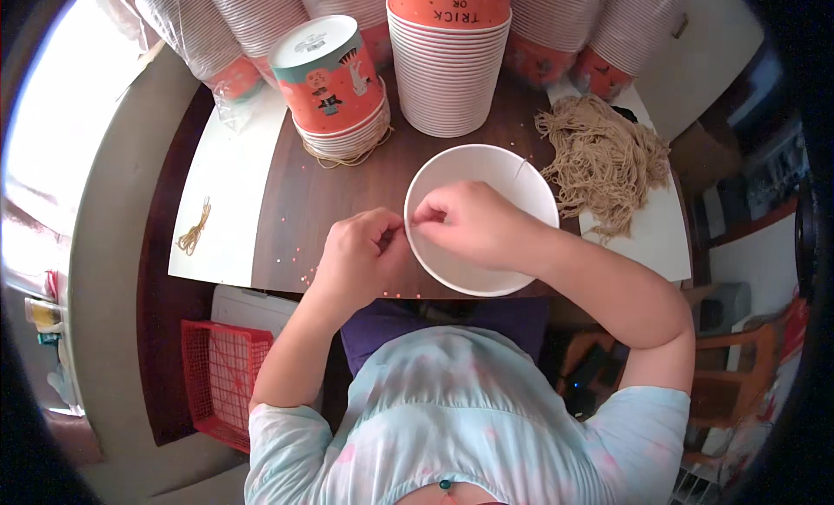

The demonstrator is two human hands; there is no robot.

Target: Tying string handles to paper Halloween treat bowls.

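Observation:
A paper bucket (pixel 534 201), white inside, stands at the table's front edge with its mouth toward me. My right hand (pixel 473 223) reaches into it, thumb and fingers pinched together against the left wall just inside the rim. Outside that same spot, my left hand (pixel 358 255) is closed, its fingertips pressed together close to the rim. Whatever lies between the fingers of either hand is too small or hidden to make out. A thin cord end (pixel 522 166) shows at the bucket's far right wall.
Behind stand an upside-down orange bucket stack (pixel 326 92) with cords around it and a tall white-rimmed stack (pixel 450 79). Wrapped stacks (pixel 208 36) line the back. Tan cords (pixel 604 162) lie heaped at right, a small bundle (pixel 195 227) at left. A red basket (pixel 228 379) sits below.

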